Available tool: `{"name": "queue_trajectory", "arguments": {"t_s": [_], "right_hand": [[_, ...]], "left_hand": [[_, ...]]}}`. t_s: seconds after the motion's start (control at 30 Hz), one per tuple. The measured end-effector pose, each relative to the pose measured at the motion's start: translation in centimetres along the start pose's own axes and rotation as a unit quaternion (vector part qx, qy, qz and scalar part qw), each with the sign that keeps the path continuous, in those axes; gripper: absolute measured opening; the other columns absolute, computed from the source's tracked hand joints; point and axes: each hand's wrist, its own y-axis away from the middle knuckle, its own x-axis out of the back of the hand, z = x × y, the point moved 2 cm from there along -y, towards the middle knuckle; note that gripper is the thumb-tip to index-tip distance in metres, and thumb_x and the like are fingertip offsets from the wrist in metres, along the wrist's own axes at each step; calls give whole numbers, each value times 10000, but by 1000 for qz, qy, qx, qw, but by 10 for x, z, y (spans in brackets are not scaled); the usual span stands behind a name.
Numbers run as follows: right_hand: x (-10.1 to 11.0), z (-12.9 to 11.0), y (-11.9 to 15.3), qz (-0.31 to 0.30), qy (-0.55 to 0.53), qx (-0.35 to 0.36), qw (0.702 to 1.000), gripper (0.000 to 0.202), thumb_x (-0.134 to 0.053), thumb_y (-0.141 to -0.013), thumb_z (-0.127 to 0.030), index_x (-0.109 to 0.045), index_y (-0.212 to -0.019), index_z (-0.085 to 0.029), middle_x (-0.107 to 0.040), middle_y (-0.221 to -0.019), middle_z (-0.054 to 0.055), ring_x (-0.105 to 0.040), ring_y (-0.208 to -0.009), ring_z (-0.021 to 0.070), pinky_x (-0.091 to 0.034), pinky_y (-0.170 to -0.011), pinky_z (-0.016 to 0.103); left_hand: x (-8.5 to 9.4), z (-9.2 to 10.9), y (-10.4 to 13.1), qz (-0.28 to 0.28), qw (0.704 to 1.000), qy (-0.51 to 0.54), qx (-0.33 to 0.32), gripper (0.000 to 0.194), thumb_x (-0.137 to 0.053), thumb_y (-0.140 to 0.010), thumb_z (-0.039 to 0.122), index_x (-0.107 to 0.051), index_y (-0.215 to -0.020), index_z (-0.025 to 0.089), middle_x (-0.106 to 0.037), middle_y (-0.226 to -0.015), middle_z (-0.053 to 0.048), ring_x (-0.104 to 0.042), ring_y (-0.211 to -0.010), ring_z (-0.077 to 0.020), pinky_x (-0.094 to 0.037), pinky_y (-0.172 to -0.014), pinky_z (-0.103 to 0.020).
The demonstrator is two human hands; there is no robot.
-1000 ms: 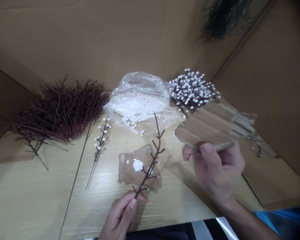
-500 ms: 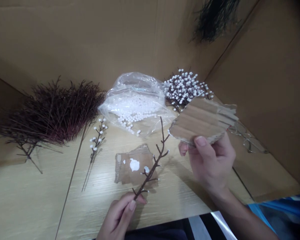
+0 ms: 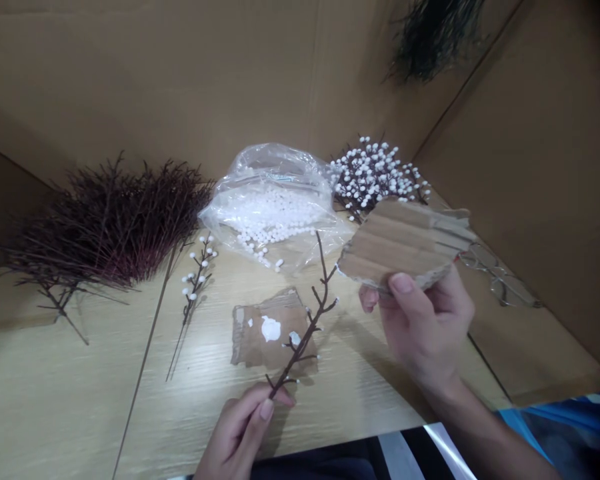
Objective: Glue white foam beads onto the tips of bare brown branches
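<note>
My left hand [image 3: 243,423] pinches the lower end of a bare brown artificial twig [image 3: 300,347], which slants up to the right. Small white dabs show on several of its side tips. My right hand [image 3: 420,320] grips a torn piece of corrugated cardboard [image 3: 405,240], thumb on the near face. The cardboard's left corner, edged with white, is at one of the twig's upper side tips; whether they touch I cannot tell. Below the twig a second cardboard piece [image 3: 257,353] lies on the table, bearing white blobs of paste [image 3: 271,328].
A clear plastic bag [image 3: 275,167] of white beads lies at the back. Left stands a heap of bare dark twigs [image 3: 120,220]; a single white-berried twig [image 3: 196,283] lies nearby. Right are finished-looking berry twigs [image 3: 367,170] and eyeglasses [image 3: 505,280]. Cardboard walls [image 3: 180,80] surround the table.
The cardboard in my right hand has shifted very slightly left and down against the twig's side tip. Both grips stay the same; the view has moved a little.
</note>
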Motion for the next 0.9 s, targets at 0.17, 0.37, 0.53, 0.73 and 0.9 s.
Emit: {"name": "queue_trajectory", "arguments": {"t_s": [0.17, 0.37, 0.53, 0.73, 0.9], "right_hand": [[1, -1, 1, 11, 7, 17, 1000, 55, -718, -905, -221, -670, -907, -249, -635, -755, -38, -589, -548, 115, -499, -474, 272], [1, 0, 2, 4, 9, 3, 1000, 66, -728, -902, -233, -664, -894, -247, -632, -754, -33, -596, -555, 121, -503, -479, 280], [-1, 0, 1, 4, 14, 18, 1000, 67, -722, -909, -255, -656, -917, -262, -640, -773, -31, -586, -550, 120, -501, -474, 280], [-1, 0, 2, 10, 18, 28, 999, 67, -714, -914, -252, -648, -907, -260, -631, -778, -37, -585, -546, 115, -512, -473, 277], [0, -1, 1, 4, 13, 26, 1000, 53, -720, -912, -240, -670, -898, -255, -633, -756, -36, -595, -557, 115, -512, -482, 276]], "left_hand": [[0, -5, 1, -11, 1000, 20, 15, 481, -578, -913, 642, -808, -896, 220, -631, -622, -45, -553, -593, -217, -447, -497, -252], [-1, -5, 1, 3, 1000, 22, 9, 463, -595, -905, 629, -807, -881, 218, -680, -696, -70, -616, -713, -250, -482, -533, -253], [0, -5, 1, -2, 1000, 25, 1, 449, -598, -913, 611, -809, -882, 217, -676, -689, -66, -613, -693, -246, -498, -542, -263], [0, -4, 1, -3, 1000, 27, 2, 449, -600, -908, 615, -812, -885, 219, -641, -623, -54, -590, -636, -235, -482, -508, -260], [-1, -3, 1, -6, 1000, 23, 5, 460, -592, -909, 625, -806, -881, 218, -647, -634, -54, -585, -628, -230, -470, -501, -254]]}}
